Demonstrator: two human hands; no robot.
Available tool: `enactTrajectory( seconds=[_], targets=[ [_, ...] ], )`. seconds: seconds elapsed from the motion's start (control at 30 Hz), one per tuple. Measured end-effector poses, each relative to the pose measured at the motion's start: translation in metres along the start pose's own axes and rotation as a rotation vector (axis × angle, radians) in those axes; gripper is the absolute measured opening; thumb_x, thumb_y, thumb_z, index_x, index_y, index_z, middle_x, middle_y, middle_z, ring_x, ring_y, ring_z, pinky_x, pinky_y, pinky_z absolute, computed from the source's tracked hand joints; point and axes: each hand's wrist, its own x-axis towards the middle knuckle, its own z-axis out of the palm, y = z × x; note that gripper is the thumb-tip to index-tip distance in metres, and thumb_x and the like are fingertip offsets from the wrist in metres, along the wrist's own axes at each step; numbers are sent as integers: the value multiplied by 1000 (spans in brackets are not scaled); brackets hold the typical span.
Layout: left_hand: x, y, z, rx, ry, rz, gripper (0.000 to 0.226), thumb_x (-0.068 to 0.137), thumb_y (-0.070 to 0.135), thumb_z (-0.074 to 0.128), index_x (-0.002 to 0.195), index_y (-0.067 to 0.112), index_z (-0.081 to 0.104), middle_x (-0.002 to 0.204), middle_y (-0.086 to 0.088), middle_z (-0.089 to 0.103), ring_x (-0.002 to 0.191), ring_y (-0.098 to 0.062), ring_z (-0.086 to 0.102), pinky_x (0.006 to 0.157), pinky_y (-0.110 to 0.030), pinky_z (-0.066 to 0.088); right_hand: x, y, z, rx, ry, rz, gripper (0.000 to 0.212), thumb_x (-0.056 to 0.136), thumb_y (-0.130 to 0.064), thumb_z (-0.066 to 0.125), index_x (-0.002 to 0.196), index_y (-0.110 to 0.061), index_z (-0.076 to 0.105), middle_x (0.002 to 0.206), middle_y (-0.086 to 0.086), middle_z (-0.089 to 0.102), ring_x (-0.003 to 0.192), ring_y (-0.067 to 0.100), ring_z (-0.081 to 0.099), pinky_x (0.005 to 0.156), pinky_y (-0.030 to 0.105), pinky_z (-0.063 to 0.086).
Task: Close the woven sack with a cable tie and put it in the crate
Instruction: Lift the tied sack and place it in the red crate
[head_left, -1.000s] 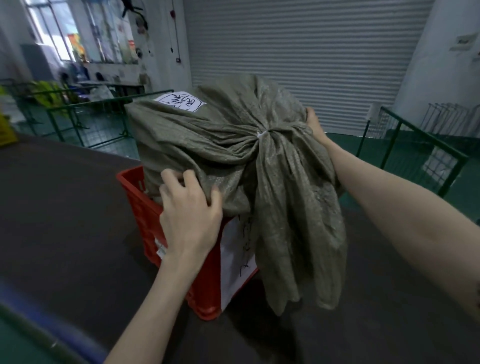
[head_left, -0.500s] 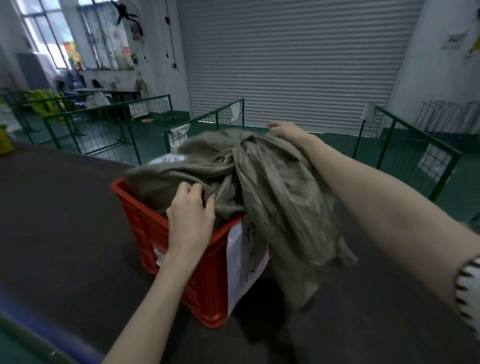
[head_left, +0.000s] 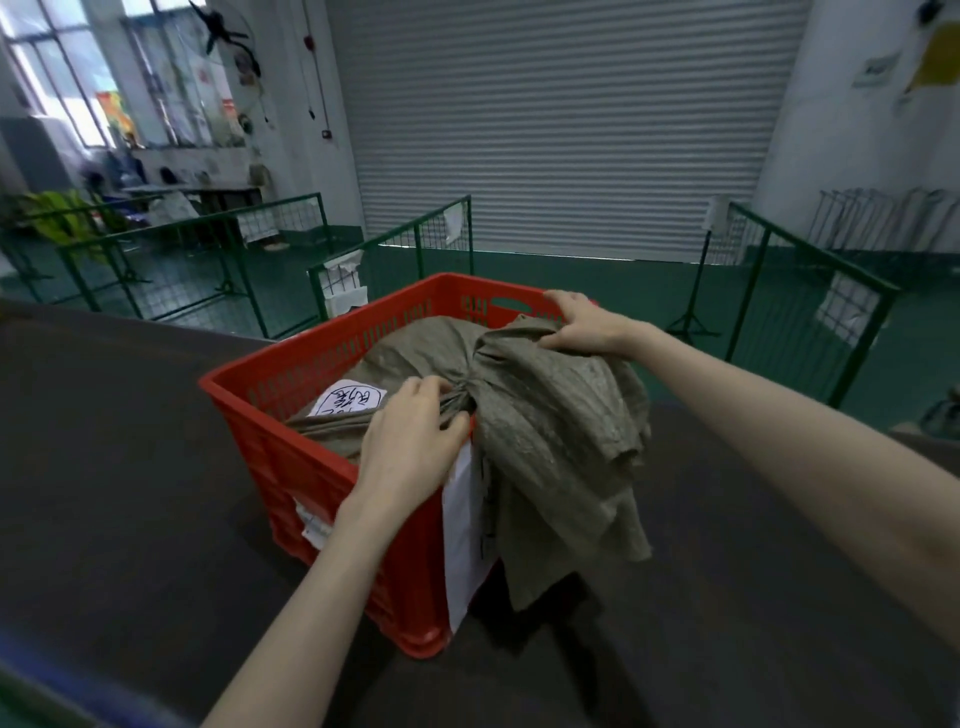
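Two hands clutch one woven sack (head_left: 550, 415) in one red crate (head_left: 291, 467): left hand (head_left: 410, 441) its neck, right hand (head_left: 582, 325) its flap.

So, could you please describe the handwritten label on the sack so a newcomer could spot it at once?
Find the red crate on the dark surface; the grey-green woven sack lies in it. The label is the white patch with dark handwriting on the sack's top, just beyond the left hand. Unlike the larger white sheet on the crate's outer wall, it sits inside the crate.
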Motion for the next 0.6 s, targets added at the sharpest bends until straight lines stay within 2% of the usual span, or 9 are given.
enactTrajectory(
  seconds=[0.1, 0.17, 0.2, 0.3, 0.4, 0.47, 0.53, 0.6],
  targets=[
    [-4, 17, 14, -105, 51, 81, 38, 87, 25, 57, 121, 9, 52, 120, -12, 51, 114, -31, 52, 97, -43, 42, -16, 24, 7, 151, 18, 88, 88, 87, -34, 60, 151, -18, 2, 158, 16, 5, 145, 32, 15, 118, 45, 18],
    [-13, 29, 29, -226, 97, 111, 42, 84, 22, 60, 123, 7, 51, 121, -12, 48, 117, -29, 49, 102, -40, 39, -28, 37, 15, 283, -10, 139, 93, 86, -35, 63, 151, -21, -3, 158, 14, 7, 145, 30, 16, 118, 46, 19],
    [-19, 34, 37, -284, 108, 97, 47, 84, 23, 61, 126, 7, 48, 124, -11, 47, 120, -27, 46, 106, -38, 37, -35, 42, 21, 366, -41, 144, 97, 83, -37, 66, 150, -22, -3, 157, 13, 14, 143, 29, 23, 116, 47, 24],
    [-39, 44, 65, -358, 109, 2, 60, 86, 28, 62, 137, 9, 38, 140, -9, 35, 132, -22, 33, 111, -25, 21, -52, 52, 40, 623, -97, 176, 91, 81, -28, 70, 149, -22, 10, 136, 0, 40, 121, 21, 49, 100, 40, 44],
    [-51, 50, 91, -393, 122, -48, 64, 87, 29, 60, 142, 15, 31, 148, -8, 17, 139, -22, 17, 110, -21, 9, -61, 56, 63, 642, -31, 230, 73, 78, -31, 73, 138, -15, 35, 127, 2, 56, 109, 19, 59, 95, 42, 50],
    [-54, 54, 108, -440, 137, -98, 65, 85, 23, 63, 142, 17, 31, 146, -10, 16, 137, -24, 18, 113, -26, 12, -68, 56, 73, 697, 21, 242, 65, 76, -31, 74, 129, -14, 42, 117, 2, 61, 103, 17, 62, 89, 41, 53],
    [-54, 59, 121, -560, 191, -203, 68, 82, 13, 66, 140, 11, 31, 143, -15, 20, 133, -27, 26, 114, -33, 24, -78, 55, 76, 757, 35, 248, 59, 77, -26, 73, 124, -16, 40, 107, -1, 60, 95, 13, 62, 76, 33, 53],
    [-52, 68, 126, -774, 239, -388, 62, 86, 6, 62, 139, 4, 29, 143, -20, 27, 130, -32, 35, 105, -33, 40, -88, 55, 77, 785, 73, 226, 54, 80, -17, 70, 124, -14, 39, 105, 3, 61, 87, 11, 61, 68, 27, 49]
  ],
)
